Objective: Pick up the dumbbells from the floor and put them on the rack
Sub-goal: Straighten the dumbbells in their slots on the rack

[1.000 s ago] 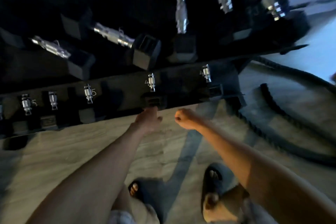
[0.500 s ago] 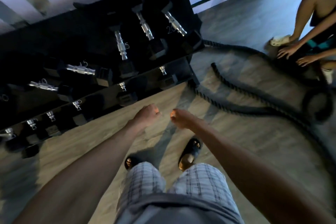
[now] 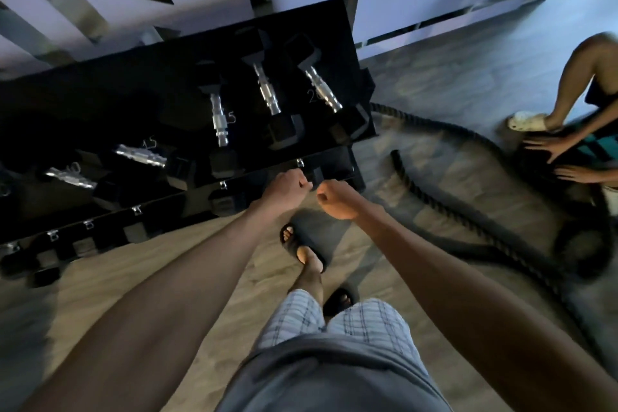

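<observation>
A black two-tier dumbbell rack (image 3: 174, 77) fills the upper left. Several black hex dumbbells with chrome handles lie on its upper tier, such as one marked 20 (image 3: 322, 94) and one marked 15 (image 3: 142, 154). Smaller dumbbells (image 3: 222, 199) line the lower tier. My left hand (image 3: 287, 189) is curled into a fist in front of the rack's right end and holds nothing. My right hand (image 3: 334, 199) is a fist too, just right of it, also without anything in it. I see no dumbbell on the floor.
A thick black battle rope (image 3: 448, 207) snakes over the wooden floor on the right. A person (image 3: 575, 130) crouches at the far right with both hands on a dark object. My sandalled feet (image 3: 302, 246) stand near the rack. A pale wall stands behind the rack.
The view has pulled back and up from the rack. My left hand came off the lower-tier dumbbell it touched. Both fists now hover together, free of the rack; one foot has stepped forward.
</observation>
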`<state>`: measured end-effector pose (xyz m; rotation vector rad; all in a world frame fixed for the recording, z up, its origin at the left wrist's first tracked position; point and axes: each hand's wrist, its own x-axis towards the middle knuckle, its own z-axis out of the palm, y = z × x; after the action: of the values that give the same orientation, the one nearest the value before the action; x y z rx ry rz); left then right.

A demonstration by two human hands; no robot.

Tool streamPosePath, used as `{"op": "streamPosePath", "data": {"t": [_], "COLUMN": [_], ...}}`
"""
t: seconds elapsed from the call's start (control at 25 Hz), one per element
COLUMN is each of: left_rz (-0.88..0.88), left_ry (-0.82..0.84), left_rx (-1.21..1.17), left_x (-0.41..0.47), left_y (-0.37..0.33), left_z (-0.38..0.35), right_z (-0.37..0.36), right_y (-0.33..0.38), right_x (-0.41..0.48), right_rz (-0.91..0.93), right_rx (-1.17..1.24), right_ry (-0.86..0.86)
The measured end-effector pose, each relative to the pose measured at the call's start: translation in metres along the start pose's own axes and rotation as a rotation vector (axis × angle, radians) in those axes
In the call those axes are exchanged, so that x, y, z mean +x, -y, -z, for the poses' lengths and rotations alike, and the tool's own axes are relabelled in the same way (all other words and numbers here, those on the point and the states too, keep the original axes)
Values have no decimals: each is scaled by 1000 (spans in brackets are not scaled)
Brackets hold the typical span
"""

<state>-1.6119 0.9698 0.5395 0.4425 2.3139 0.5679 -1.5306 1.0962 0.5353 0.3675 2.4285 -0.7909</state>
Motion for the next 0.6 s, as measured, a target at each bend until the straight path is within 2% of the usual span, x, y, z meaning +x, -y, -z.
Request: {"op": "streamPosePath", "data": {"t": [0.24, 0.32, 0.44, 0.52, 0.6], "left_rz": [-40, -31, 29, 111, 288], "left_ry": [-3, 14, -3, -54, -90], "left_rx": [-62, -105, -194, -367, -739], "left_x": [93, 119, 148, 167, 189], "left_y": [-37, -42, -49, -59, -72], "left_z": [52, 63, 74, 79, 85], "right_z": [90, 115, 136, 146, 157], "right_y": [-6, -6, -10, -17, -28], "right_x": [72, 90, 110, 125, 150], "right_rz": [-77, -98, -143, -144, -108], "right_rx": [0, -5, -25, -66, -81], "right_ry": [1, -70, -265, -328, -293]}}
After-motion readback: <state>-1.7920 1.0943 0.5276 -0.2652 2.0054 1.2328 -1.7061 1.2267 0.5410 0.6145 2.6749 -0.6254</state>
